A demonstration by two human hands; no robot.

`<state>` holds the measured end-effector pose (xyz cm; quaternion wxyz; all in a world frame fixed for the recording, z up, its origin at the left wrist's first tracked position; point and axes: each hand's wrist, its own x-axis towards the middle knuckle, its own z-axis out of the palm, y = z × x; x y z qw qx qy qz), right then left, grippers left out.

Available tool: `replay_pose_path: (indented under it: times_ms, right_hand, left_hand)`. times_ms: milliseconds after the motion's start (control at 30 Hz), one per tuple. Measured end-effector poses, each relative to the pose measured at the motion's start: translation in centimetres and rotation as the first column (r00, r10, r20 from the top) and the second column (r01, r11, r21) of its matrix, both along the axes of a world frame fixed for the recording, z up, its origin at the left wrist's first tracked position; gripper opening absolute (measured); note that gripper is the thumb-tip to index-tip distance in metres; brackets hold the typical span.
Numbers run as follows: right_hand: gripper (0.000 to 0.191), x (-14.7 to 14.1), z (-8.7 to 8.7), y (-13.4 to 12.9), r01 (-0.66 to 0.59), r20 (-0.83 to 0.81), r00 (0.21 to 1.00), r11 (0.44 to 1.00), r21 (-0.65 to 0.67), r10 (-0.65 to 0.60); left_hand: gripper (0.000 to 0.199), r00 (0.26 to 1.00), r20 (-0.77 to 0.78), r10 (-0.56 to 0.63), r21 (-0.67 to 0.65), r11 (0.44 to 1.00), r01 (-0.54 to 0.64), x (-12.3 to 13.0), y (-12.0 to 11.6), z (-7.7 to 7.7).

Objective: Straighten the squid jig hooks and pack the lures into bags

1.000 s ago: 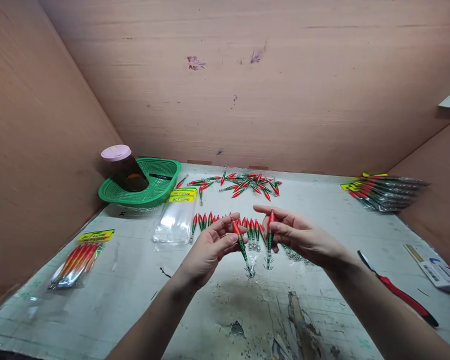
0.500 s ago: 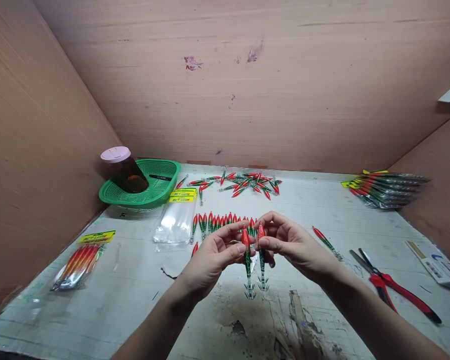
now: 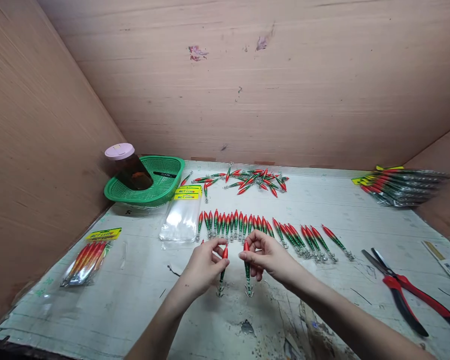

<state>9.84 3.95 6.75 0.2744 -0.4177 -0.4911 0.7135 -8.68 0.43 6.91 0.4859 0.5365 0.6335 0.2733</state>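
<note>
My left hand point(image 3: 204, 265) pinches a red-and-green fishing lure point(image 3: 223, 267) near its red end, hooks hanging downward. A second lure point(image 3: 247, 272) of the same kind hangs from the closed fingers of my right hand point(image 3: 266, 255), a short gap from the first. Just beyond both hands, a row of matching lures point(image 3: 235, 222) lies side by side across the table, red tips away from me. Farther back is a loose pile of the same lures point(image 3: 253, 179).
Clear packets with yellow headers point(image 3: 180, 217) lie left of the row. A green basket point(image 3: 168, 192) holds a lidded jar point(image 3: 133, 172). A filled lure packet point(image 3: 88, 260) is at left. Red-handled pliers point(image 3: 395, 282) lie at right, before stacked packed lures point(image 3: 401, 187).
My hands have moved apart and slightly toward me, each still holding its lure. The view has shifted a little, and more of the row at right shows.
</note>
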Motion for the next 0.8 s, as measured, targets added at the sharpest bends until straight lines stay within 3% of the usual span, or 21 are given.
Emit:
replay_pose_path:
  times_ms: [167,267,367,433,500,600,800]
  right_hand:
    - [0.051,-1.4,-2.1,0.0,0.032,0.034,0.999,0.999,-0.026,-0.031]
    - [0.052,-1.5,-1.9,-0.1,0.033,0.035,0.999,0.999,-0.039,-0.032]
    - [0.052,-1.3,-1.3,-0.3,0.015,0.025,1.0,0.998,-0.054,-0.014]
    - [0.051,-1.1,-0.9,-0.6,-0.006,0.013,1.0,0.998,-0.066,0.007]
    - [0.05,-0.6,-0.4,-1.1,-0.02,0.002,1.0,0.997,-0.079,0.02]
    - [0.051,0.4,0.1,-2.0,-0.019,-0.007,1.0,0.994,-0.105,0.018]
    - [0.051,3.6,0.5,-3.1,0.057,0.017,0.998,0.99,-0.129,-0.056]
  left_hand:
    - [0.044,0.977,-0.203,0.062,0.067,0.997,-0.049,0.1,0.0,-2.4]
    - [0.044,0.958,-0.267,0.107,0.111,0.991,-0.079,0.2,-0.1,-2.1]
    - [0.035,0.956,-0.261,0.135,0.16,0.983,-0.095,0.3,-0.6,-0.8]
    - [0.03,0.988,-0.14,0.058,0.143,0.989,-0.037,0.4,-1.1,0.2]
    - [0.033,0.991,0.124,-0.053,0.06,0.997,0.046,0.7,-1.5,0.9]
    - [0.038,0.889,0.452,-0.077,-0.074,0.99,0.124,1.6,-1.7,1.4]
    - [0.044,0.83,0.554,-0.066,-0.188,0.961,0.202,4.7,-1.2,0.8]
